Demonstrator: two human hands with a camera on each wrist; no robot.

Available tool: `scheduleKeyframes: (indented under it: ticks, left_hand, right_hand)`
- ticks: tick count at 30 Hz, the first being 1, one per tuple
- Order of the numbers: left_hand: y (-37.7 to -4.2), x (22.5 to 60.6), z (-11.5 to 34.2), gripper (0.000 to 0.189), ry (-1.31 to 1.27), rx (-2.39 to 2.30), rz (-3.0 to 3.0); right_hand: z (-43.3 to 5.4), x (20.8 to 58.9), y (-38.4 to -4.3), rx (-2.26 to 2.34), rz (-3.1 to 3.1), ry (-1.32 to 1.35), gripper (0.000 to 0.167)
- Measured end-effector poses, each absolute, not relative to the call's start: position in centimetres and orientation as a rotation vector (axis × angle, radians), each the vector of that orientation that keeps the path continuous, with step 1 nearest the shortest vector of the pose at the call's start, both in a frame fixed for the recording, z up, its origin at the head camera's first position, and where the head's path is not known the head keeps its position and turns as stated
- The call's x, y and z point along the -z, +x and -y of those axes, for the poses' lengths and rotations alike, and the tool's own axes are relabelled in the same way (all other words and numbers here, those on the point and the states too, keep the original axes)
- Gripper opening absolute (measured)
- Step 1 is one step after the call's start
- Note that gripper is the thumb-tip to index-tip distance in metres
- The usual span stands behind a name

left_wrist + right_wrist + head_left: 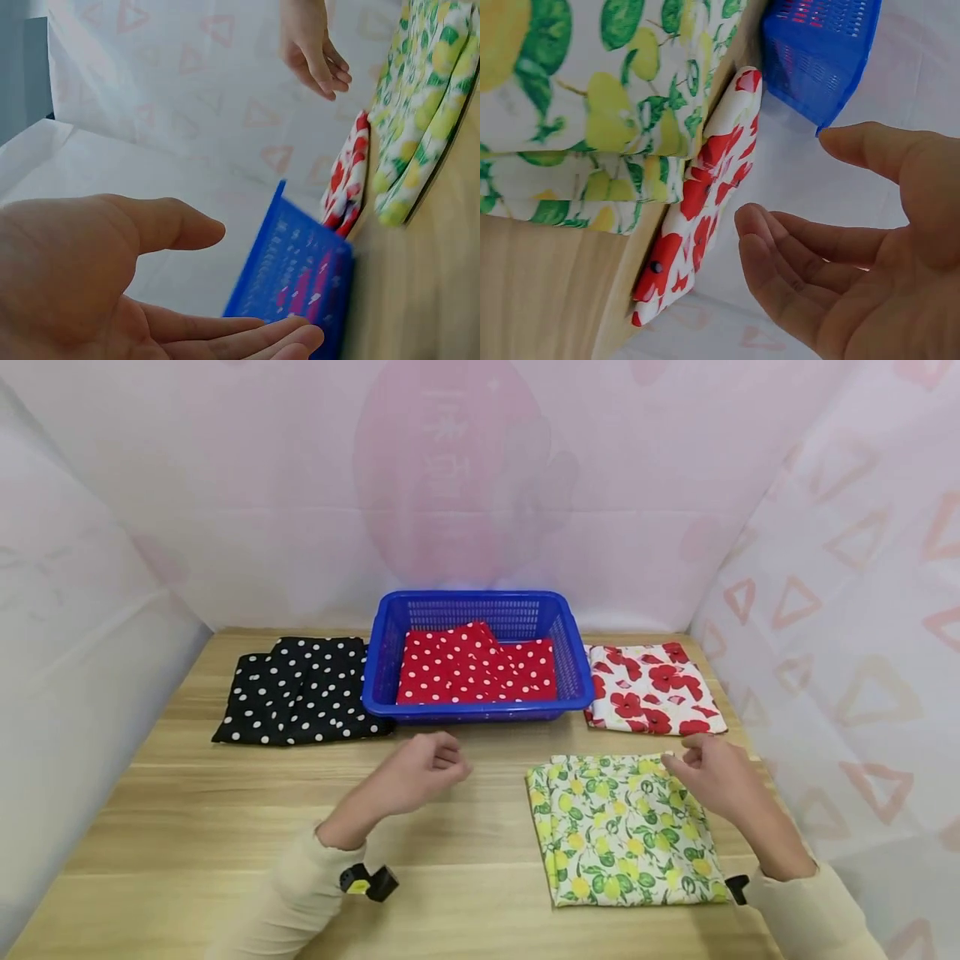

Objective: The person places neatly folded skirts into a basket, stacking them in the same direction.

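Note:
My left hand hovers over the table in front of the blue basket, its fingers loosely bent and nothing in them. In the left wrist view its thumb and fingers stand well apart. My right hand is above the far right corner of a folded lemon-print cloth, and the right wrist view shows a gap between thumb and fingers, holding nothing. A folded red polka-dot cloth lies inside the blue plastic basket. Right of the basket lies a folded white cloth with red flowers.
A folded black polka-dot cloth lies left of the basket, against its side. Everything rests on a wooden table. Pale printed curtains enclose its back and sides.

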State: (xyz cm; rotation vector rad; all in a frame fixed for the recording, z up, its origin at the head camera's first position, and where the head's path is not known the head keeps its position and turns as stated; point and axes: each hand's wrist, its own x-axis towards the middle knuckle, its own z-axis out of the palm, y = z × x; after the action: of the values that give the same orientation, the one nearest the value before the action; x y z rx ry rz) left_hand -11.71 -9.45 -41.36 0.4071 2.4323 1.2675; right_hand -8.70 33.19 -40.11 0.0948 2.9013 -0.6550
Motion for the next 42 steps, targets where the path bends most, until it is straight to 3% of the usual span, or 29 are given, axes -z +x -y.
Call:
scheduleKeyframes:
  ticks: [4,11,22,36,42]
  left_hand:
    - [-11.3,43.0,7.4,0.051,0.384,-1.278,-2.337]
    - [-10.5,45.0,5.0,0.053,0.364,-1.293,-2.183]
    - [-10.2,46.2,1.6,0.025,0.295,-1.413,-1.956]
    - [-10.4,47.1,0.2,0.025,0.240,-1.432,-1.953]
    - [-10.6,47.8,-0.8,0.020,0.253,-1.458,-1.968]
  right_hand:
    - [-34.6,41.2,-8.4,0.573,-2.813,0.210,0.071]
    - [-35.6,43.1,-7.7,0.636,-2.742,0.290,0.045]
    - [-36.9,44.6,-7.0,0.717,-2.700,0.304,0.045]
    - [-37.5,45.3,-7.9,0.962,-2.481,0.356,0.056]
    - [-37.6,45.6,-7.6,1.041,-2.447,0.316,0.052]
